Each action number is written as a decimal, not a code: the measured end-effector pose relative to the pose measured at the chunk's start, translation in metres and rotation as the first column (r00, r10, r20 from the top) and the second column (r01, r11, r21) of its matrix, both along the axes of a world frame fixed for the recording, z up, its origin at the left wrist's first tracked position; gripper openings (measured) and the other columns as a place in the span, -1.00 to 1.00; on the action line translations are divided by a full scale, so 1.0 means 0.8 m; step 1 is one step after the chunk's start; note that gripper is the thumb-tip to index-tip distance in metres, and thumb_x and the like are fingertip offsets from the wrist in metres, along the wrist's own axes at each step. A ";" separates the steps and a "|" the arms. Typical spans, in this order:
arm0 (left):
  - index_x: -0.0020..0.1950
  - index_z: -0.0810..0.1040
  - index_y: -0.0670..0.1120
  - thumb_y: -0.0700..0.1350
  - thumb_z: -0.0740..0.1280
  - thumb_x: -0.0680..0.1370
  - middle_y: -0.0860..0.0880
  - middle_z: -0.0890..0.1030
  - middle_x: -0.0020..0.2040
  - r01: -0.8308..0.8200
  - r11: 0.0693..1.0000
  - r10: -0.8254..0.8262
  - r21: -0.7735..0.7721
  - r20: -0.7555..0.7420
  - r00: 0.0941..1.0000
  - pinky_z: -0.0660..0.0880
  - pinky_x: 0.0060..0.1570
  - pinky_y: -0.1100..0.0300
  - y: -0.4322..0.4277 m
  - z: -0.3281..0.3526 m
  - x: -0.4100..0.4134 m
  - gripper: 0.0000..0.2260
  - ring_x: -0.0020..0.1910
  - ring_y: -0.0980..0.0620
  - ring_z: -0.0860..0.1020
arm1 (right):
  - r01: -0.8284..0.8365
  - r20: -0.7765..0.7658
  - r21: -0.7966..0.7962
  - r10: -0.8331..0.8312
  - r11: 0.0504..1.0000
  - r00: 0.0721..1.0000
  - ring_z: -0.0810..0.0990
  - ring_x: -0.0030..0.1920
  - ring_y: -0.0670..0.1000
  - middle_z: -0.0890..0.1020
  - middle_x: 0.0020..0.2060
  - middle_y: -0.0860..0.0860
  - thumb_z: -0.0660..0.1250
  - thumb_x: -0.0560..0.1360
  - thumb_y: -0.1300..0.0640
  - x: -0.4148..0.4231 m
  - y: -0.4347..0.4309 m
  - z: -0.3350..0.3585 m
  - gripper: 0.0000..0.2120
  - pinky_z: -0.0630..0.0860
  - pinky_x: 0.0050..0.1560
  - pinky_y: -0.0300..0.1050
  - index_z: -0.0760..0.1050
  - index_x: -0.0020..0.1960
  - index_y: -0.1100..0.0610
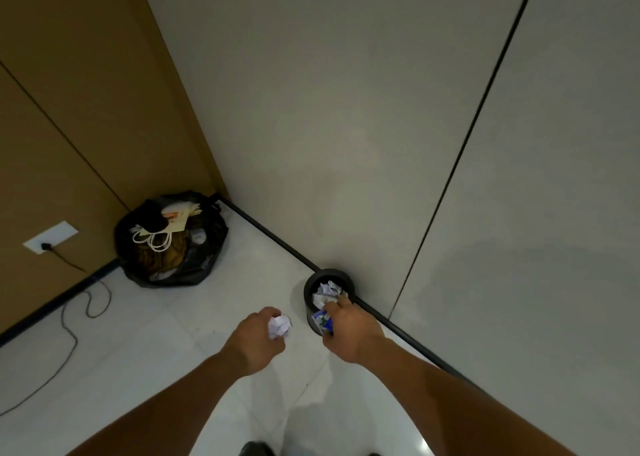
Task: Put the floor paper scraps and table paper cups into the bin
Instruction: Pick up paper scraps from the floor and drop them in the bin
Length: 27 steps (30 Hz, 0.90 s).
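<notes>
A small dark round bin (311, 284) stands on the floor against the wall, with crumpled white paper (327, 291) inside it. My left hand (254, 339) grips a crumpled white paper scrap (279, 326), a little left of the bin. My right hand (349, 331) is just over the bin's near rim and holds a crushed paper cup with blue and green print (322, 320). The near side of the bin is hidden behind that hand.
A black rubbish bag (204, 247) full of paper bags and other waste sits in the corner to the left. A wall socket (51, 237) feeds a dark cable (71, 334) that trails over the white tiled floor. Walls close in ahead and on the right.
</notes>
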<state>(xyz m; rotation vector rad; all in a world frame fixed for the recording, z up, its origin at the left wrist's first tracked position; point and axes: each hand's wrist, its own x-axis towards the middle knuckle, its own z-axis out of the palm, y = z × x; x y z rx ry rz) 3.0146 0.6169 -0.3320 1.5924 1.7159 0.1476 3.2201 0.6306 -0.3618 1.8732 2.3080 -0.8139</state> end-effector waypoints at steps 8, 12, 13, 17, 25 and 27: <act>0.27 0.44 -0.11 -0.13 0.39 0.49 -0.08 0.57 0.13 0.215 0.976 -0.214 -0.036 0.038 0.976 0.37 0.00 0.37 0.183 -0.043 -0.032 -0.64 0.11 0.00 0.54 | 0.269 0.027 -0.080 -0.267 0.960 0.963 0.49 0.24 0.13 0.41 0.31 0.09 0.27 0.56 -0.06 -0.028 0.112 -0.021 -0.49 0.48 0.22 -0.03 0.27 0.46 0.04; 0.28 0.43 -0.10 -0.10 0.39 0.49 -0.09 0.56 0.17 0.338 0.941 -0.337 -0.034 0.028 0.941 0.34 -0.04 0.35 0.282 -0.044 -0.025 -0.61 0.14 -0.03 0.53 | 0.428 0.002 -0.107 -0.430 0.897 0.903 0.50 0.21 0.12 0.44 0.27 0.06 0.29 0.54 -0.08 -0.037 0.152 -0.021 -0.51 0.48 0.16 -0.06 0.32 0.42 0.03; 0.29 0.43 -0.10 -0.10 0.40 0.48 -0.09 0.56 0.18 0.369 0.928 -0.369 -0.046 0.020 0.929 0.34 -0.04 0.35 0.299 -0.045 -0.020 -0.60 0.15 -0.04 0.53 | 0.458 -0.002 -0.116 -0.462 0.881 0.887 0.51 0.20 0.11 0.45 0.26 0.06 0.29 0.53 -0.08 -0.038 0.155 -0.024 -0.51 0.49 0.15 -0.07 0.32 0.42 0.03; 0.32 0.40 -0.08 -0.08 0.42 0.47 -0.07 0.54 0.19 0.490 0.863 -0.492 -0.124 0.017 0.870 0.33 -0.08 0.35 0.350 -0.058 0.009 -0.55 0.09 0.03 0.51 | 0.569 -0.044 -0.165 -0.583 0.805 0.811 0.52 0.15 0.06 0.47 0.24 0.01 0.30 0.51 -0.08 -0.034 0.176 -0.048 -0.54 0.50 0.11 -0.13 0.37 0.37 -0.01; 0.17 0.44 -0.06 -0.10 0.39 0.49 0.02 0.53 0.02 0.609 0.744 -0.647 -0.275 -0.068 0.760 0.32 -0.24 0.37 0.441 -0.143 0.076 -0.71 -0.04 0.11 0.49 | 0.667 -0.094 -0.344 -0.731 0.661 0.676 0.47 0.22 0.10 0.42 0.28 0.07 0.31 0.51 -0.05 0.003 0.260 -0.166 -0.48 0.51 0.19 -0.05 0.31 0.42 0.05; 0.13 0.46 -0.09 -0.14 0.39 0.49 -0.01 0.55 0.01 0.639 0.697 -0.698 -0.324 -0.105 0.708 0.36 -0.23 0.39 0.461 -0.180 0.088 -0.75 -0.03 0.08 0.51 | 0.713 -0.095 -0.390 -0.795 0.583 0.599 0.45 0.25 0.12 0.39 0.31 0.09 0.31 0.52 -0.03 0.007 0.271 -0.201 -0.47 0.49 0.22 -0.02 0.29 0.43 0.07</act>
